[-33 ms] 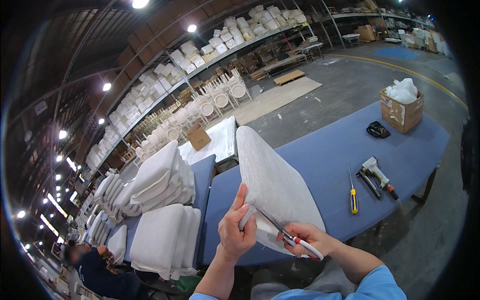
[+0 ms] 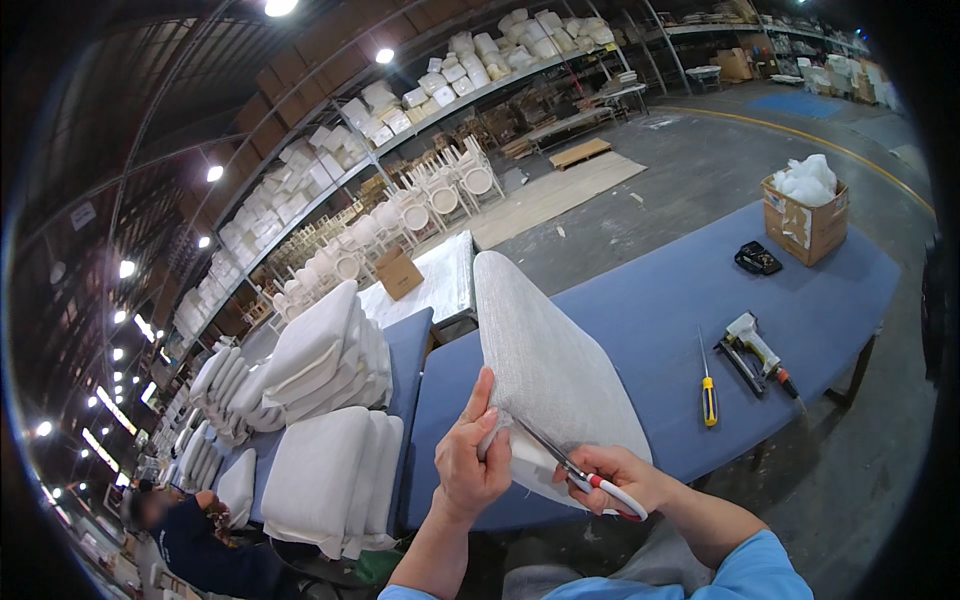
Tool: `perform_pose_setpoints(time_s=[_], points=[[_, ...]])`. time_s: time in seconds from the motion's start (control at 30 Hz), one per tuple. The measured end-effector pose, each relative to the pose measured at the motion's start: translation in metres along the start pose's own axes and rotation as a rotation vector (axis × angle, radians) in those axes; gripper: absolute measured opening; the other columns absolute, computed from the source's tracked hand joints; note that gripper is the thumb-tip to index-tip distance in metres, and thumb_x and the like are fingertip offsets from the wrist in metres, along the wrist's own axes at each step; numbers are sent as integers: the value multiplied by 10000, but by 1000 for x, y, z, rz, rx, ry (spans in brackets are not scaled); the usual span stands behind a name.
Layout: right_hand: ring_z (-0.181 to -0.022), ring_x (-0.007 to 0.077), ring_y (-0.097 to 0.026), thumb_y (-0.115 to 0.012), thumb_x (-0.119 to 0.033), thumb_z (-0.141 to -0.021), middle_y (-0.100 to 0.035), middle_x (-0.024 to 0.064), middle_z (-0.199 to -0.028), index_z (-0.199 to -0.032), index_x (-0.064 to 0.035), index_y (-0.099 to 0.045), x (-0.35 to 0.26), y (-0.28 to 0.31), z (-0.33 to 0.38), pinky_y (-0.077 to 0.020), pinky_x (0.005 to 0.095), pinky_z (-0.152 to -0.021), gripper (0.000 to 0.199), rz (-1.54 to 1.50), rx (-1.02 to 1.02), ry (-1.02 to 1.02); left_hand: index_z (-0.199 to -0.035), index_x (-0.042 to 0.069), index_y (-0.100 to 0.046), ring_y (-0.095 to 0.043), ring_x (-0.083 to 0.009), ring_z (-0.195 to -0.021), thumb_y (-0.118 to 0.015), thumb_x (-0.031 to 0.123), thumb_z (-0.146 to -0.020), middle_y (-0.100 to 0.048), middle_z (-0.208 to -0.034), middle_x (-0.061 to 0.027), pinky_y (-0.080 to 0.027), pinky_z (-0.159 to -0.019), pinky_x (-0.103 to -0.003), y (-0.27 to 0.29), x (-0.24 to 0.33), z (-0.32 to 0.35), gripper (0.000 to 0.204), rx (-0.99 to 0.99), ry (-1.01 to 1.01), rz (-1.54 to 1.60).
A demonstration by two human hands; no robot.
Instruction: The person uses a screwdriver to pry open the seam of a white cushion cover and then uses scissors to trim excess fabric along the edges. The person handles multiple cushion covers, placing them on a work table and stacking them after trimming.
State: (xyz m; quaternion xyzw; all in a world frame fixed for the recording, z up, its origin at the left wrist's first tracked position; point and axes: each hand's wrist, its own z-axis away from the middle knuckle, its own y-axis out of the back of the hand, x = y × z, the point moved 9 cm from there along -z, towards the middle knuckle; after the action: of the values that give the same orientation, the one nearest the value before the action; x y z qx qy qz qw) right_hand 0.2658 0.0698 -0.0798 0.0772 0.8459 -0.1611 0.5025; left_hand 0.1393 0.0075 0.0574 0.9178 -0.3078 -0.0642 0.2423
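A grey-white fabric-covered seat cushion (image 2: 545, 350) stands tilted on edge at the front of the blue table. At its lower left edge my left hand (image 2: 472, 455) pinches a loose flap of the cover fabric (image 2: 493, 432), with the index finger stretched up along the cushion. My right hand (image 2: 615, 478) is closed round the red and white handles of a pair of scissors (image 2: 575, 470). Their blades point up and left along the cushion's lower edge, reaching the fabric beside my left fingers. The exact spot where the tips meet the cloth is hard to make out.
On the blue table (image 2: 640, 320) to the right lie a screwdriver (image 2: 708, 392), a staple gun (image 2: 752, 352), a black tray (image 2: 757, 259) and a carton (image 2: 800, 225) of white stuffing. Stacked cushions (image 2: 325, 470) stand on the left. A person (image 2: 200, 540) sits at far left.
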Motion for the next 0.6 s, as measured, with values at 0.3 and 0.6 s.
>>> perform_pose_setpoints(time_s=[0.3, 0.6], points=[[-697, 62, -529, -757, -455, -985, -569, 3, -903, -1291, -7, -612, 7, -4, -5, -421, 226, -626, 562, -114, -54, 4, -1119, 5, -466, -663, -472, -1246, -637, -48, -949, -606, -1355, -408, -586, -981, -405, 1, -3, 8, 247, 63, 31, 23], [-675, 82, -557, -726, -591, -953, -591, 17, -878, -1290, -9, -601, 0, 8, 0, -448, 237, -620, 684, -239, -49, 69, -1162, 15, -441, -643, -491, -1267, -672, -47, -905, -583, -1399, -398, -580, -992, -424, -13, 22, -24, 351, -100, 70, -135]])
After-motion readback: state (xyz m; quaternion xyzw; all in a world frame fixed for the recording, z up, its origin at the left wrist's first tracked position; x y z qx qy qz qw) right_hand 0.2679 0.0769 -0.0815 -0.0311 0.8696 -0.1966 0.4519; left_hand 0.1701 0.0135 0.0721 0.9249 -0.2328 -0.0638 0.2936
